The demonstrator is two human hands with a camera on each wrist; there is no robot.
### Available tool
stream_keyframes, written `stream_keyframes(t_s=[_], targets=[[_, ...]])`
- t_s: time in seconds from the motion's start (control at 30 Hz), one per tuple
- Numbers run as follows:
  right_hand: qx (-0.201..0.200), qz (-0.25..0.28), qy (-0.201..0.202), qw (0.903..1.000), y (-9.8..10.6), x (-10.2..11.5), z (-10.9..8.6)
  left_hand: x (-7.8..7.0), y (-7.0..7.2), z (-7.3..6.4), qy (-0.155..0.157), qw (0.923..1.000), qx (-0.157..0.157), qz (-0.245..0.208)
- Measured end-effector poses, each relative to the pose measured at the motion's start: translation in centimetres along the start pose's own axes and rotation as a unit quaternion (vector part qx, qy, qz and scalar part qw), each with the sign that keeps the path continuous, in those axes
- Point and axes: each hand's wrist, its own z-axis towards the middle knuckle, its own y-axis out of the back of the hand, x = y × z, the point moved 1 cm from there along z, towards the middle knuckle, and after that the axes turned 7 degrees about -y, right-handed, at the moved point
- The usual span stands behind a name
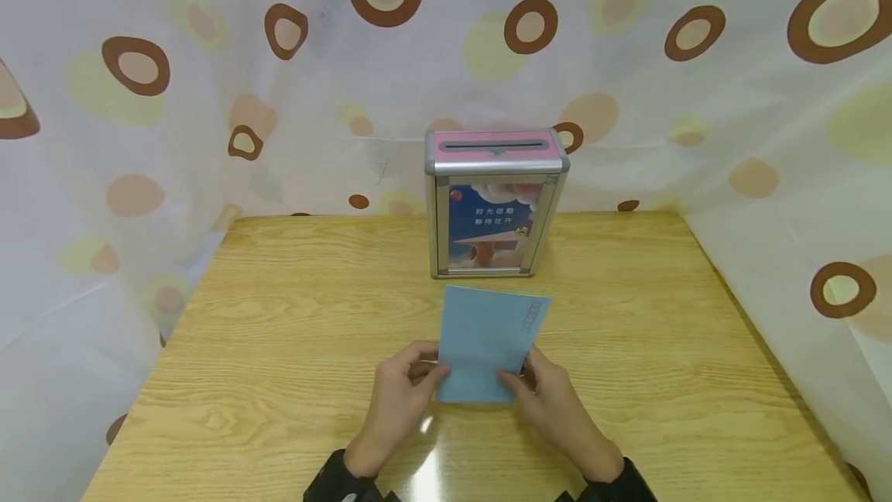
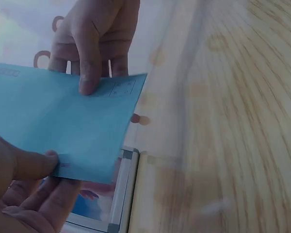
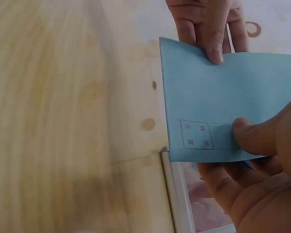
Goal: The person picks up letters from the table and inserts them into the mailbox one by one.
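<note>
A light blue envelope [image 1: 484, 339] is held up in front of a letter box, tilted slightly in the head view. My left hand [image 1: 407, 390] pinches its left edge, thumb on the near face and fingers behind. On the opposite edge my right hand [image 1: 554, 401] grips it the same way. The right wrist view shows a printed stamp square on the envelope [image 3: 223, 92] beside the right thumb. Both hands also hold the envelope [image 2: 68, 116] in the left wrist view. Just beyond it stands the letter box [image 1: 495, 208], upright, with a slot [image 1: 493, 146] in its pink top.
The letter box stands near the back of a wooden table [image 1: 293, 316]. A white cloth [image 1: 313, 99] with brown and yellow spots hangs behind the table and along both sides. A small brass-coloured lock [image 1: 521, 232] sits on the box's front panel.
</note>
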Motion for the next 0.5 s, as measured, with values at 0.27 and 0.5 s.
stream_keyframes(t_s=[0.27,0.5], targets=[[0.005,-0.049,0.024,0.9985,-0.4,-0.7,0.2,0.6,0.5,1.1,-0.110,0.9938,0.008,0.017],[-0.005,-0.090,0.064,0.9939,0.7,0.0,2.8,-3.8,1.9,4.8,-0.245,0.9683,-0.002,0.046]])
